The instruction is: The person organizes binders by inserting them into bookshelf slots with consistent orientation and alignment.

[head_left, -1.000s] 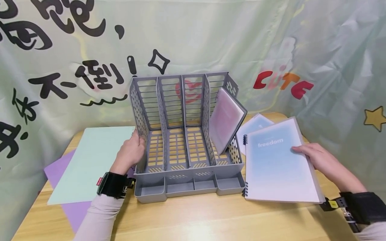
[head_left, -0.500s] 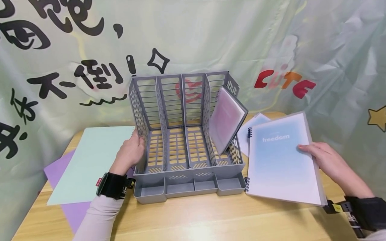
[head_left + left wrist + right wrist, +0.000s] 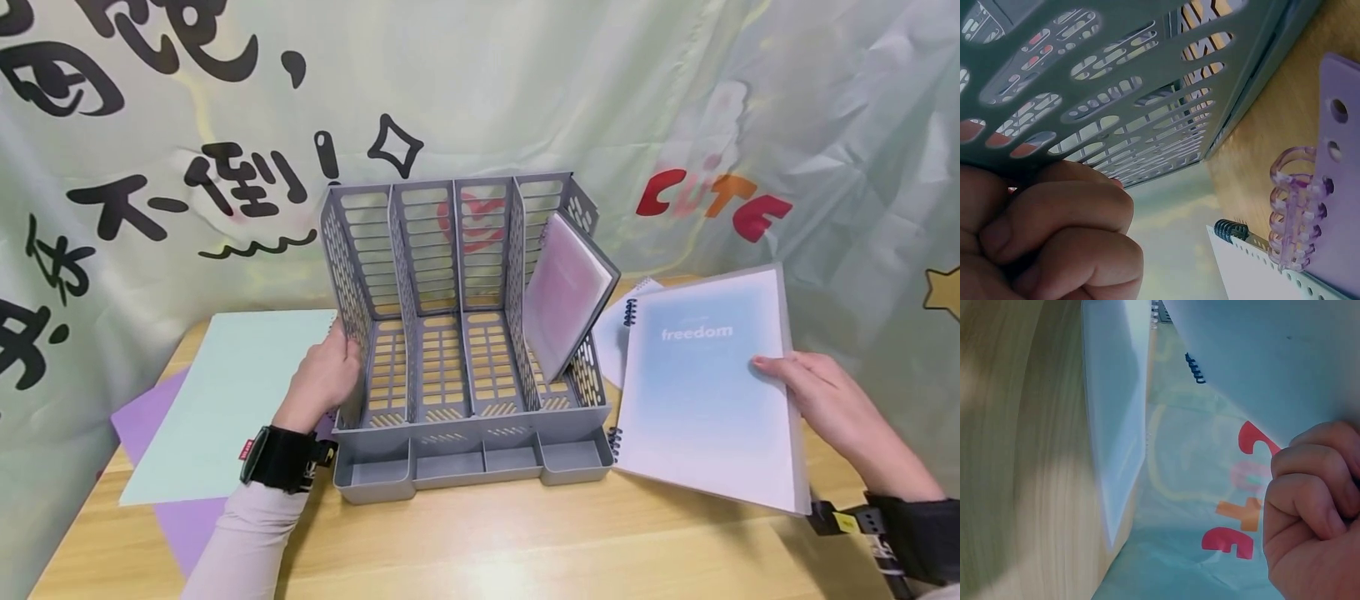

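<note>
My right hand pinches the right edge of a blue-and-white spiral notebook marked "freedom", thumb on its cover. The notebook is raised and tilted above the table; in the right wrist view my fingers curl at its back. To its left stands a grey desk file organizer with upright slots and small trays along the front. A pink spiral notebook leans in its rightmost slot. My left hand grips the organizer's left side wall, its fingers curled against the perforated panel.
Left of the organizer, a mint-green notebook lies over a purple notebook on the wooden table. Another blue-and-white notebook lies partly hidden behind the held one. A printed cloth hangs close behind.
The "freedom" notebook has risen and shifted slightly right with my right hand, tilting more. My left hand has kept its place on the organizer.
</note>
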{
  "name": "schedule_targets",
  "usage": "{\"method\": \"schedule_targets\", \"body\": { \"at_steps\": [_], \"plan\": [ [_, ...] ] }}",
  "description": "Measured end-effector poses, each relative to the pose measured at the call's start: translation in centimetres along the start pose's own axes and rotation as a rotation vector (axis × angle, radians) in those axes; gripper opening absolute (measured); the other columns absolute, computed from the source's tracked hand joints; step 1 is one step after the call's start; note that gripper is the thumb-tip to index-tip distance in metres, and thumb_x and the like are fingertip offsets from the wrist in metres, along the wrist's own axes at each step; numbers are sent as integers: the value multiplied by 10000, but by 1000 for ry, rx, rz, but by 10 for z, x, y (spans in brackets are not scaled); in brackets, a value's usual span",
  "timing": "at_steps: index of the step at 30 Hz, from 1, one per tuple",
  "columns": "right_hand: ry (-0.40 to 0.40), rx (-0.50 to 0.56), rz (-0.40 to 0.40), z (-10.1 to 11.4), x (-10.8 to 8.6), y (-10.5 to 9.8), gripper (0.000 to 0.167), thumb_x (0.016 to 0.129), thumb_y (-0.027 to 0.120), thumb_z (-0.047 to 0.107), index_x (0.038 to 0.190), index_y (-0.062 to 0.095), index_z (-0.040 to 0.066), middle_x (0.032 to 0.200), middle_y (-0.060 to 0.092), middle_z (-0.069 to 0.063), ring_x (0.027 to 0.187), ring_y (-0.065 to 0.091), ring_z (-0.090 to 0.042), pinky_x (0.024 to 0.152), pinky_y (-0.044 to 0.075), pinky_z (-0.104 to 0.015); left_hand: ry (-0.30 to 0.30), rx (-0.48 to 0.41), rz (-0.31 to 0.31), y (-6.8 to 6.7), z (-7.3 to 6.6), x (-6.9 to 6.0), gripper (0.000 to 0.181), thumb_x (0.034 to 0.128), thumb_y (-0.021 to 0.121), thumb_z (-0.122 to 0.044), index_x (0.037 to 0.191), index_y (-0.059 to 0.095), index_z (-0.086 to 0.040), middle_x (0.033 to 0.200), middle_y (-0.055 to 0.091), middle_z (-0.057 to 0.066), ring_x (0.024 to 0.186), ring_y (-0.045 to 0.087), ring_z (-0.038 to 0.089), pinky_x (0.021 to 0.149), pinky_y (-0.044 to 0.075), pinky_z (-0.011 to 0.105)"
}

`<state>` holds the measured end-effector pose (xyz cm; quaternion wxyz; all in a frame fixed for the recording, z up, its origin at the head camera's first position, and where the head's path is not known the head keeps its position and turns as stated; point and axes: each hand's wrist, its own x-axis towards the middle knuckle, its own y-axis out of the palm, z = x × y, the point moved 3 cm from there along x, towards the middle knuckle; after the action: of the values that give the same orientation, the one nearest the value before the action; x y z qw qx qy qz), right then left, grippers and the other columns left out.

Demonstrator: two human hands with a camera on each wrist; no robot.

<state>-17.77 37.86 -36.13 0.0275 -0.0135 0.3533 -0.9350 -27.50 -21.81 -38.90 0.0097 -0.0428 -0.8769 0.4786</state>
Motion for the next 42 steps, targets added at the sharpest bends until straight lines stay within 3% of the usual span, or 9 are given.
{"method": "schedule_targets", "body": {
  "at_steps": [9, 15, 17, 22, 42],
  "plan": [
    [-22, -48, -74, 3, -5, -1, 269, 1173, 402, 268, 1229, 664, 296, 948, 722, 267, 814, 702, 6, 689, 507, -212, 1, 4, -1, 0, -2, 1, 637, 1158, 231, -258, 1731, 36, -58, 706, 503, 114, 521, 490, 224, 479, 402, 368],
    [-25, -62, -102, 2, -8, 1, 331, 1175, 388, 260, 1291, 660, 112, 944, 695, 307, 799, 699, 16, 670, 521, -215, -11, 4, 11, 5, -1, 1, 633, 1158, 229, -259, 1724, 60, -33, 706, 505, 112, 515, 489, 217, 472, 406, 361],
    [-38, -50, -114, 2, -9, 1, 313, 1174, 390, 249, 1292, 667, 165, 948, 698, 308, 796, 702, 15, 666, 522, -213, -16, 6, 7, 5, -1, 1, 634, 1157, 231, -262, 1724, 66, -33, 711, 508, 114, 514, 493, 214, 470, 408, 357],
    [-76, 24, -137, 4, -12, -1, 337, 1167, 413, 201, 1209, 625, 459, 962, 722, 295, 774, 729, -13, 645, 543, -213, -20, 5, -4, 4, 0, 1, 636, 1155, 242, -263, 1729, 62, -54, 691, 491, 98, 501, 482, 203, 461, 406, 343],
    [-94, 36, -230, 17, -20, -11, 392, 1164, 419, 187, 1074, 666, 478, 878, 738, 264, 716, 716, -7, 626, 505, -188, -9, -1, -13, 0, -1, 0, 642, 1155, 247, -259, 1733, 42, -67, 727, 487, 115, 527, 478, 225, 479, 400, 360]
  ]
}}
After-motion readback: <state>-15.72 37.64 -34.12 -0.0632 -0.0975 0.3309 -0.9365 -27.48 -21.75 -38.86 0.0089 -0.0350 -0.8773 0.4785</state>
